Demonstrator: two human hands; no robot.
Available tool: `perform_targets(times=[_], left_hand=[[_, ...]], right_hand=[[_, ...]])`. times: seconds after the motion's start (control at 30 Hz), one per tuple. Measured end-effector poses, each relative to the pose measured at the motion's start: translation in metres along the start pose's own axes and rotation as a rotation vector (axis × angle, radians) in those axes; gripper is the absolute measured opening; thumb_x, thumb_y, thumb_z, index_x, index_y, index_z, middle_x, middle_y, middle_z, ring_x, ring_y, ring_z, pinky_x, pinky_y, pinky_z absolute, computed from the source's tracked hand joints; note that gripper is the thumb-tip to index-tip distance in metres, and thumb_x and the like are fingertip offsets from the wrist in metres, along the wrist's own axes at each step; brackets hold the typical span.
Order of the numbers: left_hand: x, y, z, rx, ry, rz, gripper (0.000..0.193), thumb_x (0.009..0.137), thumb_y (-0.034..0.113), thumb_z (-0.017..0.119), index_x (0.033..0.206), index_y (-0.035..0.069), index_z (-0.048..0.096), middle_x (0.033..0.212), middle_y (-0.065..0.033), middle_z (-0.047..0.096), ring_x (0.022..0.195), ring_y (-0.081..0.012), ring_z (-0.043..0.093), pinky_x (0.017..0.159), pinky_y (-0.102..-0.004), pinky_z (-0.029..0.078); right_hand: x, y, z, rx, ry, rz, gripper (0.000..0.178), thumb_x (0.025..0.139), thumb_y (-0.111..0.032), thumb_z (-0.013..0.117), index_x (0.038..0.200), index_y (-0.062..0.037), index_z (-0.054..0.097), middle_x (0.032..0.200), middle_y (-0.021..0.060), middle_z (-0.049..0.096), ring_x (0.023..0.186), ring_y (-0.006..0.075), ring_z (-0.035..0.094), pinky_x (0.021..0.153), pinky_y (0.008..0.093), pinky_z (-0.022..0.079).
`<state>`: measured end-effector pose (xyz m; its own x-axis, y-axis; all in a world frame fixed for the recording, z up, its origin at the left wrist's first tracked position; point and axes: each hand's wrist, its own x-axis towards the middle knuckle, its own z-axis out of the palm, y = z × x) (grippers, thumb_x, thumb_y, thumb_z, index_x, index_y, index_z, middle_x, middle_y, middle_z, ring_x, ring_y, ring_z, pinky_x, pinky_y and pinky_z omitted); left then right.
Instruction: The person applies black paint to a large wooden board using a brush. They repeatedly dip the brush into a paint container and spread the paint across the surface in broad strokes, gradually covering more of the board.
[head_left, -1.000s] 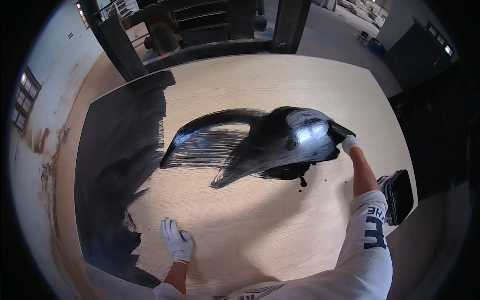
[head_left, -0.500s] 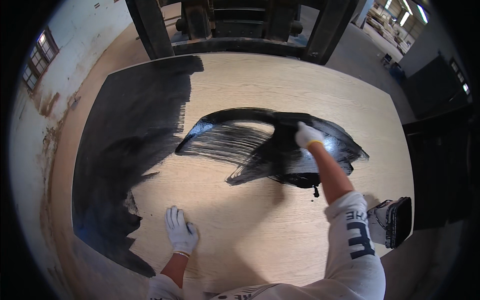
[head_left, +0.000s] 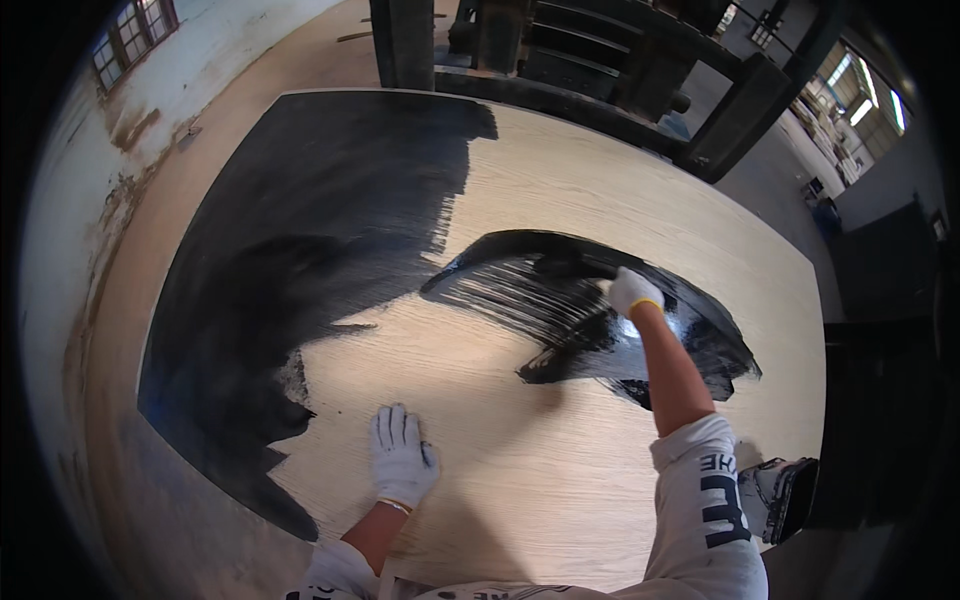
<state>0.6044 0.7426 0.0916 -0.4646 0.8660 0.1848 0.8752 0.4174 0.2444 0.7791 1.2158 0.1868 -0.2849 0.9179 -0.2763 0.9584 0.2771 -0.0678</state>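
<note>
1. Head view: the right hand (head_left: pixel 632 291), in a white glove, has swept leftward across the wet black paint patch (head_left: pixel 590 315) since half a second ago. It is now near the patch's upper middle, closed over a tool I cannot make out.
2. The left hand (head_left: pixel 402 457), also gloved, stays flat with fingers spread on bare wood of the plywood board (head_left: pixel 500 440), nearer the person than the patch, holding nothing.
3. A larger dry black painted area (head_left: pixel 300 230) covers the board left of the patch.
4. A black tray (head_left: pixel 785 495) sits off the board's right edge, below the patch.
5. No labels or signs show on the board.
</note>
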Motion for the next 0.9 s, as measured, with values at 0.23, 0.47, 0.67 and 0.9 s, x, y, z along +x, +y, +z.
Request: perform_targets(times=[0.23, 0.47, 0.67, 0.9], left_hand=[[0.01, -0.004, 0.002, -0.089, 0.036, 0.035, 0.059, 0.08, 0.024, 0.067, 0.133, -0.002, 0.058, 0.147, -0.0278, 0.053, 0.142, -0.0495, 0.045, 0.125, -0.0623, 0.029], [0.011, -0.009, -0.004, -0.143, 0.055, 0.012, 0.06, 0.079, 0.024, 0.069, 0.131, -0.004, 0.059, 0.143, -0.026, 0.055, 0.137, -0.0479, 0.048, 0.121, -0.0625, 0.033], [0.008, -0.008, 0.002, -0.155, 0.078, 0.02, 0.06, 0.08, 0.022, 0.069, 0.132, -0.005, 0.057, 0.143, -0.0275, 0.055, 0.137, -0.049, 0.049, 0.119, -0.0636, 0.036], [0.007, -0.009, 0.002, -0.156, 0.097, 0.028, 0.06, 0.08, 0.022, 0.069, 0.133, -0.006, 0.057, 0.145, -0.0286, 0.054, 0.139, -0.0507, 0.047, 0.12, -0.0648, 0.036]], right_hand=[[0.012, -0.203, 0.031, -0.026, -0.032, -0.268, 0.041, 0.096, -0.021, 0.056, 0.127, -0.0035, 0.075, 0.119, 0.0258, 0.076, 0.114, 0.0437, 0.074, 0.094, 0.0521, 0.059], [-0.006, -0.175, 0.009, -0.163, -0.005, -0.335, 0.041, 0.1, -0.024, 0.053, 0.132, -0.0047, 0.069, 0.127, 0.0255, 0.074, 0.12, 0.0409, 0.073, 0.1, 0.0505, 0.057], [0.034, -0.225, 0.023, -0.158, 0.012, -0.367, 0.039, 0.095, -0.023, 0.058, 0.127, -0.0054, 0.073, 0.129, 0.0248, 0.074, 0.124, 0.042, 0.07, 0.102, 0.0495, 0.056], [0.045, -0.234, -0.001, -0.185, -0.018, -0.299, 0.041, 0.097, -0.024, 0.059, 0.128, -0.0052, 0.077, 0.133, 0.0228, 0.073, 0.127, 0.0399, 0.07, 0.105, 0.0472, 0.056]])
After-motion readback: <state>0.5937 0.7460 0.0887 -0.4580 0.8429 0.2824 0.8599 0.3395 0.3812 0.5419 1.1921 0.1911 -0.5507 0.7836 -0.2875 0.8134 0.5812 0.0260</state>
